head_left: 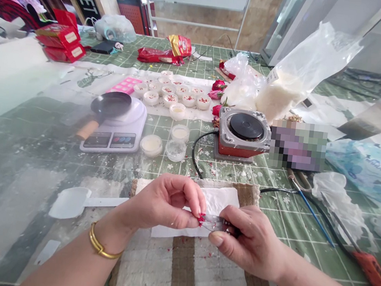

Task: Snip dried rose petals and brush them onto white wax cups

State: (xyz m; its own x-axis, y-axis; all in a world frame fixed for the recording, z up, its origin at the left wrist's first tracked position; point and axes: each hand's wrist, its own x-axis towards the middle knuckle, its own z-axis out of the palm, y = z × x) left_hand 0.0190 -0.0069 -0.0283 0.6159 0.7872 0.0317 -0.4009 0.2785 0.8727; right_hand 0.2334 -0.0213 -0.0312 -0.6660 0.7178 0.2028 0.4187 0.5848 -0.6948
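- Cataloguing the head view: state of the hands?
- Left hand (pixel 170 202): thumb and fingertips pinching a red petal piece (pixel 201 218), apparently rose. Right hand (pixel 251 242): curled about the dark handle of small metal snips (pixel 215 222), blade tips at the petal piece. Whether the blades are parted, cannot tell.
- Location of both?
- Above a white paper sheet (pixel 230 200) and striped towel (pixel 181 270), near edge of the cloth-covered counter (pixel 280 226).
- Handling notes?
- Petal piece: judged very light, thin, easily torn or crumbled; best pinched gently at the end away from the blades. Snips: judged light but stiff, bare metal possibly slick; best held by the handle, fingertips clear of the cutting edges.
- Surrounding stock?
- White spatula (pixel 70 202), left of the towel. Small frying pan (pixel 112 103), wooden handle, resting on a kitchen scale (pixel 133 127). Round cups (pixel 188 99), several topped with red flecks. Roses (pixel 218 85), beside the cups. Electric hot plate (pixel 246 126), in front of the roses, slightly right.
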